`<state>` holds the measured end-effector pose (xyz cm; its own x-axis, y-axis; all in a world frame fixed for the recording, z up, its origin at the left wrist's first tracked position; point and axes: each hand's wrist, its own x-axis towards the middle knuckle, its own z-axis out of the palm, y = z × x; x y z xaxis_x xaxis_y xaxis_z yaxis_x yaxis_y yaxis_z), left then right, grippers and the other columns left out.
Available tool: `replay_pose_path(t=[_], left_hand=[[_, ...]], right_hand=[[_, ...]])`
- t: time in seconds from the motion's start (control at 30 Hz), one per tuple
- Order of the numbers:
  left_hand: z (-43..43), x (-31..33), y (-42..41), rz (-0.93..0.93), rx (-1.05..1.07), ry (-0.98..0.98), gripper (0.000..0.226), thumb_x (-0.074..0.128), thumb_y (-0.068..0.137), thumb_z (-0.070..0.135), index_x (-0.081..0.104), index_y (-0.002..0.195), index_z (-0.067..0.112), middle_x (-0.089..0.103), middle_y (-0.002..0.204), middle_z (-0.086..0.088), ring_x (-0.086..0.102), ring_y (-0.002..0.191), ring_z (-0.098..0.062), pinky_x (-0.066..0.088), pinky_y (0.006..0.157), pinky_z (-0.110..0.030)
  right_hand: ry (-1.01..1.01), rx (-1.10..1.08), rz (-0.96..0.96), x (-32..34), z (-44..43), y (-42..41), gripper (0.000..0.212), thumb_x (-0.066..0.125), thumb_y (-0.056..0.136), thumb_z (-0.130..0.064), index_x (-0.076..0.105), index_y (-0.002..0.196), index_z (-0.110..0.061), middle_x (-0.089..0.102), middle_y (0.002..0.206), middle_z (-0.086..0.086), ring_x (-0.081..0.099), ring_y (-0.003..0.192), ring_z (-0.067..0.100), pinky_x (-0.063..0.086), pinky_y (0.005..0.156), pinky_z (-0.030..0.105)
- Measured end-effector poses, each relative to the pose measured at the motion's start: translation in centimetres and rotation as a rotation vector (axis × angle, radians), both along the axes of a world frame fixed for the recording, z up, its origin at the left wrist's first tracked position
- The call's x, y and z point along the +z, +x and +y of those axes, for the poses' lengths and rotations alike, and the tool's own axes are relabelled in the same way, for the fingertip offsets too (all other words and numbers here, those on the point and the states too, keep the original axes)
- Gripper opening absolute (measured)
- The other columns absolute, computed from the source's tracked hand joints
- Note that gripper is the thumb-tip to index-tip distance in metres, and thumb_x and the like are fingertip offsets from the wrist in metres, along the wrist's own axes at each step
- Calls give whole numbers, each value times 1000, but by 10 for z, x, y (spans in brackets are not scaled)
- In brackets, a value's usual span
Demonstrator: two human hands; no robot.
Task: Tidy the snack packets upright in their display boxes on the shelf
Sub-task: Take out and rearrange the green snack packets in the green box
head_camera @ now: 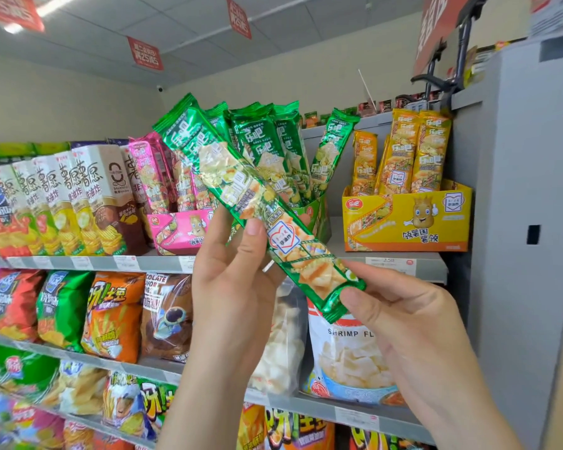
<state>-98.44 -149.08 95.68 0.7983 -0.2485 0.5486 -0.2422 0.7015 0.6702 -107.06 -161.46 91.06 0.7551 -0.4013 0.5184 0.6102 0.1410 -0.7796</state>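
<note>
A long green snack packet (241, 190) is held slantwise in front of the shelf, top end up-left. My left hand (238, 274) grips its middle with the thumb on its front. My right hand (400, 316) pinches its lower end. Behind it the green display box (317, 212) holds several green packets (273, 147), some leaning; one packet (333, 147) tilts to the right. To the left stands a pink display box (179, 232) with pink packets (150, 170). On the right a yellow display box (407, 216) holds upright yellow packets (416, 151).
Tall crisp bags (62, 203) fill the left of the same shelf. Lower shelves carry crisp bags and a shrimp-flavour bag (348, 352). A grey panel (527, 222) closes the shelf on the right. A bare stretch of shelf (337, 235) lies between the green and yellow boxes.
</note>
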Motion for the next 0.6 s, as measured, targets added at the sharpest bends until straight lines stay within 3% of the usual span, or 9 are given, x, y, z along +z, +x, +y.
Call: replay_pose_path(t=[0.07,0.13,0.2,0.23,0.33,0.43,0.5,0.6], left_hand=[[0,3,0,3,9,26,69,62,84,20,35,147,9,67,121,-12,65,110,-30,53,83,-43],[1,8,1,-65,88,100,55,66,81,27,54,133,14,70,112,-8,67,106,-21,52,75,-31],[2,16,3,-201,173,184,28,72,81,31,69,108,26,73,100,5,68,92,-9,52,71,-25],[2,21,3,-261,209,212,28,75,79,32,68,105,27,72,98,7,67,90,-7,53,72,-27],[1,35,2,-391,306,254,60,76,76,28,51,129,36,71,93,12,68,86,-9,57,76,-35],[2,48,-2,-581,284,274,82,71,81,16,28,143,46,68,110,-3,68,93,-32,55,87,-56],[0,58,-3,-651,249,268,83,67,83,13,23,142,53,60,125,-12,65,98,-40,55,85,-58],[-8,71,-5,-699,206,257,82,62,87,10,19,141,53,61,122,-14,69,95,-30,56,85,-51]], right_hand=[[24,-60,-32,-2,1,3,40,90,46,-32,81,85,-26,77,82,8,73,74,14,55,64,19],[36,-119,-40,-3,1,4,27,82,49,-23,81,76,-26,75,71,7,70,63,10,53,57,17],[-13,-174,-17,-4,0,5,28,80,47,-20,80,74,-26,74,66,5,67,57,8,53,55,18],[-62,-204,3,-2,-1,4,30,81,45,-23,79,75,-27,72,63,5,65,55,8,53,55,20],[-318,-272,78,7,-8,0,30,81,46,-37,73,75,-35,68,60,2,57,52,2,47,56,20],[-565,-357,109,23,-19,-3,34,81,55,-55,68,84,-42,70,77,-14,64,73,-2,45,64,10],[-608,-325,56,35,-21,1,38,79,70,-56,62,103,-48,69,100,-21,65,95,0,50,77,20],[-624,-258,-58,50,-17,15,44,67,81,-45,47,120,-54,68,111,-24,67,101,5,54,84,37]])
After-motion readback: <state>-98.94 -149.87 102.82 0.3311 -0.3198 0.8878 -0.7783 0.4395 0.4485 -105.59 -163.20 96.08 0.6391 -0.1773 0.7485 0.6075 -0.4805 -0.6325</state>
